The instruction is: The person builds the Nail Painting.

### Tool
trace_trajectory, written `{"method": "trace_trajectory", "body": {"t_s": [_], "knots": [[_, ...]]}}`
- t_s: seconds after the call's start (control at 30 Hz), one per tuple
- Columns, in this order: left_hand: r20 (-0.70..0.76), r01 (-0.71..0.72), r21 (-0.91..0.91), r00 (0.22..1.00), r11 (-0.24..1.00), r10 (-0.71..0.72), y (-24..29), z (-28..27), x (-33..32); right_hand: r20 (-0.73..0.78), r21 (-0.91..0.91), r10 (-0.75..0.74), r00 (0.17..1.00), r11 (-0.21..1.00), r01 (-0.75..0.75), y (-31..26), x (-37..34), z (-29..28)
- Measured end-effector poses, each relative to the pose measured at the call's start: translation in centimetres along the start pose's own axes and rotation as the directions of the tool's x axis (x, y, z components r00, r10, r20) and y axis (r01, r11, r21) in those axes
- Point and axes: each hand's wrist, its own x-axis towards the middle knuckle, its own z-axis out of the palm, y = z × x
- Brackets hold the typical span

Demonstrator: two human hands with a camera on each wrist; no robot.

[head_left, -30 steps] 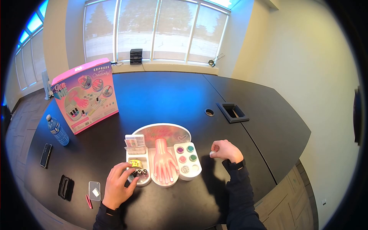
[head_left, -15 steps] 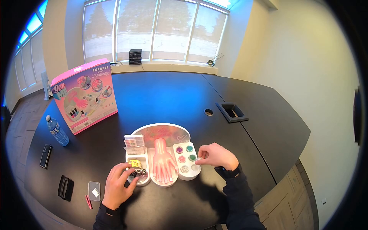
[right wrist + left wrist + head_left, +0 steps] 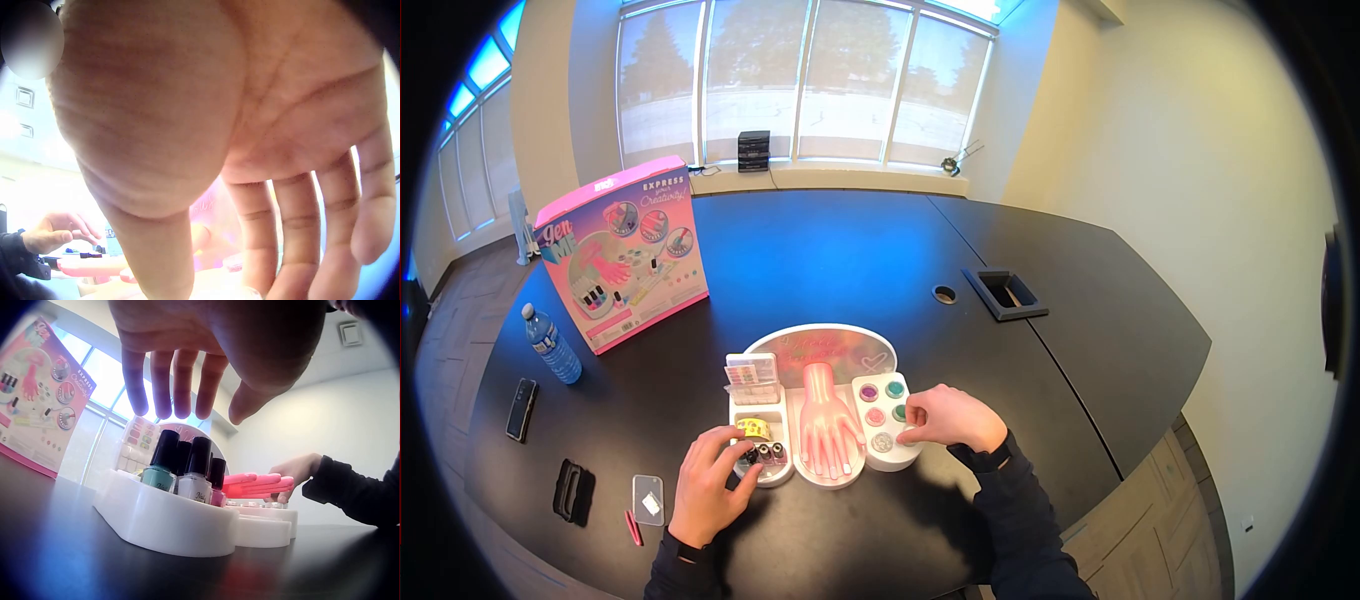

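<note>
A white nail-art stand (image 3: 880, 332) bears a pink model hand (image 3: 830, 425) at its middle. My right hand (image 3: 956, 415) pinches at the front right corner of the stand's pot holder (image 3: 890, 463), beside several small glitter pots (image 3: 869, 393). A small clear round piece (image 3: 253, 292) shows partly between thumb and fingers, mostly hidden. On the other side, my left hand (image 3: 705, 485) hovers by the nail polish bottles (image 3: 199, 465), fingers extended over their black caps. Behind these bottles lie a yellow patterned strip (image 3: 752, 428) and upright nail sticker sheets (image 3: 752, 375).
At the back left stands a pink box (image 3: 625, 255), with a water bottle (image 3: 552, 345) beside it. Left on the black table are a phone (image 3: 521, 409), a black case (image 3: 573, 490), a clear small box (image 3: 648, 498) and pink tweezers (image 3: 633, 527). A black square table insert (image 3: 1005, 293) lies back right.
My right hand has moved left from beside the stand to the pot holder's front corner, carrying the small clear round piece. My left hand has stayed by the bottles.
</note>
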Motion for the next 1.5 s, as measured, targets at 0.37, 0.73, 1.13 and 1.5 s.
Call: {"method": "trace_trajectory", "body": {"t_s": [0.37, 0.73, 1.13, 1.5], "knots": [[0.000, -0.010, 0.012, 1.000, 1.000, 0.010, 0.0, -0.1, 0.1, 0.022, -0.008, -0.011, 1.000, 1.000, 0.011, 0.2, -0.2, -0.3], [-0.006, 0.005, -0.014, 1.000, 1.000, -0.005, 0.2, -0.2, 0.1, 0.077, 0.084, -0.009, 0.997, 0.996, 0.002, 0.6, 0.0, -0.5], [-0.121, 0.055, -0.008, 0.991, 0.998, -0.056, -1.4, -1.6, 0.4, 0.051, 0.217, -0.030, 0.998, 0.976, 0.018, 2.1, 0.2, 0.1], [-0.371, 0.304, 0.185, 0.902, 0.934, -0.220, -3.4, -10.2, -3.3, -0.151, 0.217, 0.023, 0.988, 0.976, 0.010, 2.6, -3.9, -1.3]]}}
